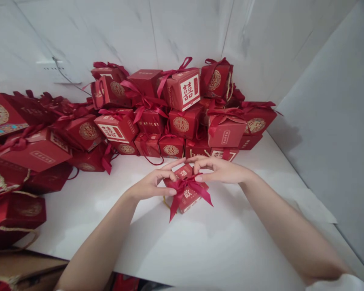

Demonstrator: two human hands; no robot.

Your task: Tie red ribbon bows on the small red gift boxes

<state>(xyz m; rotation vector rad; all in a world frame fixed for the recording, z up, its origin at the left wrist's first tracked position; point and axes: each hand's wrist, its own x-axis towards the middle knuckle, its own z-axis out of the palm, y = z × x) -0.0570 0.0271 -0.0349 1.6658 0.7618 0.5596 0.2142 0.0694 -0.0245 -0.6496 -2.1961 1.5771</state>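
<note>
In the head view a small red gift box (190, 203) rests on the white table (218, 242), with a dark red ribbon (186, 184) tied in a bow on top. The ribbon's two tails hang down its near side. My left hand (156, 182) is at the box's left, thumb and finger closed on the bow's left loop. On the opposite side my right hand (220, 169) pinches the right loop, its other fingers reaching over the back of the box. A yellow cord (169, 208) shows at the box's left side.
Behind my hands, stacked red gift boxes (183, 123) with ribbons stand against the marbled wall (182, 32). More red boxes (36, 151) are piled at the left. A grey panel (330, 121) bounds the right side. A cardboard box (27, 264) is at the lower left.
</note>
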